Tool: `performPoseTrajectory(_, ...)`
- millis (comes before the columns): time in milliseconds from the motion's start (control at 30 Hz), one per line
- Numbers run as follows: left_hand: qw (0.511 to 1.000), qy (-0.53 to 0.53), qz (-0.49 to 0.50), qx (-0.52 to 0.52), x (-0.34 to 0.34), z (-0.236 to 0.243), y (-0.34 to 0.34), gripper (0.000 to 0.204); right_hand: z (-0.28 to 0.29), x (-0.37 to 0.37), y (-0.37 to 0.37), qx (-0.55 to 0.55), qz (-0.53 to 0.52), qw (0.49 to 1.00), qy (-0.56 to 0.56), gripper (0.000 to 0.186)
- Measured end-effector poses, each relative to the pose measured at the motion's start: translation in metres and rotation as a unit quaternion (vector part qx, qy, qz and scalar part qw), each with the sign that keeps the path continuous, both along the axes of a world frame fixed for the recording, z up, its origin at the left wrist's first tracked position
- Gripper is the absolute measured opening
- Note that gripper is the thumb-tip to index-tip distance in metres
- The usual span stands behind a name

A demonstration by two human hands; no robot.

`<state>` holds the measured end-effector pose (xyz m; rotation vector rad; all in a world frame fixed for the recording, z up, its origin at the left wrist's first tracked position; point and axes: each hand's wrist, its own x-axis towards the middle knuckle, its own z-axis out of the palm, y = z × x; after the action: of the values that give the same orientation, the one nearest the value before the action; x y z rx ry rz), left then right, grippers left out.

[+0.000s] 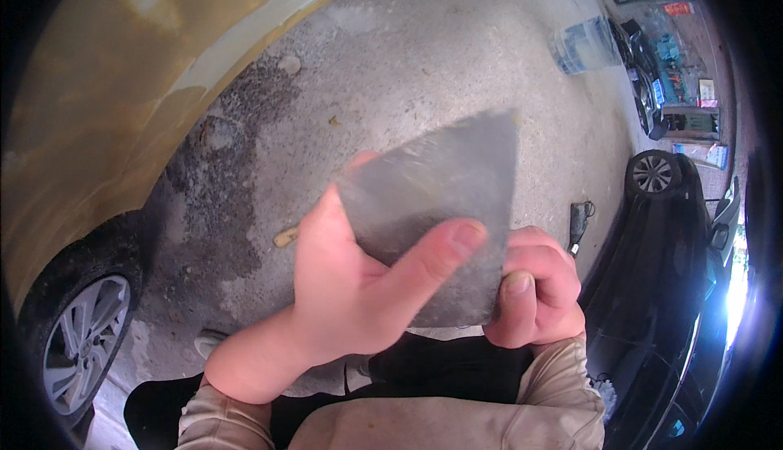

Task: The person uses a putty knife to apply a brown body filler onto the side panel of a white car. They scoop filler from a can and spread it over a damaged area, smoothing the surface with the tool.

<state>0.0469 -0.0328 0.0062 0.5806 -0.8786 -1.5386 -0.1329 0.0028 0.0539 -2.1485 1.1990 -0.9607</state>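
A flat grey sheet [432, 161] with a pointed top corner fills the middle of the view. My left hand [355, 291] grips it, thumb lying across its lower front and fingers mostly hidden behind. On the sheet's right edge, my right hand [538, 287] has curled fingers closed against it. Behind the left hand, a small light wooden piece [285, 236] lies on the concrete floor [228, 271].
A yellow car body [106, 75] with a wheel [86, 336] curves along the left. A dark car [652, 303] stands at the right. A black tool [579, 226] lies near it. A translucent tub [583, 46] and shelving [677, 59] appear at the upper right.
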Motion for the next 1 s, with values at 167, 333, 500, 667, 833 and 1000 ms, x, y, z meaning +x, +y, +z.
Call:
performPoseTrajectory(167, 0.998, 0.042, 0.001, 0.036, 0.0014, -0.0010, -0.0032, 0.034, -0.0088, 0.0070, 0.0030, 0.061, -0.041, 0.981, -0.179, 0.015)
performPoseTrajectory(333, 0.997, 0.061, -0.001, 0.047, -0.0009, -0.0007, -0.0008, 0.032, -0.0057, 0.0009, 0.0037, 0.046, -0.019, 0.991, -0.121, 0.015)
performPoseTrajectory(500, 0.997, 0.061, -0.002, 0.045, -0.0013, -0.0004, -0.0001, 0.032, -0.0051, 0.0015, 0.0029, 0.045, -0.022, 0.993, -0.103, 0.014)
performPoseTrajectory(667, 0.996, 0.071, -0.004, 0.058, -0.0023, 0.0007, 0.0009, 0.032, -0.0047, 0.0023, 0.0059, 0.059, -0.037, 0.993, -0.098, 0.015)
performPoseTrajectory(833, 0.997, 0.063, 0.014, 0.051, -0.0060, -0.0005, 0.0028, 0.031, -0.0065, 0.0002, 0.0055, 0.054, -0.021, 0.994, -0.091, 0.015)
performPoseTrajectory(1000, 0.997, 0.064, 0.030, 0.042, -0.0080, -0.0028, 0.0054, 0.032, -0.0085, 0.0016, 0.0050, 0.071, -0.019, 0.990, -0.117, 0.014)
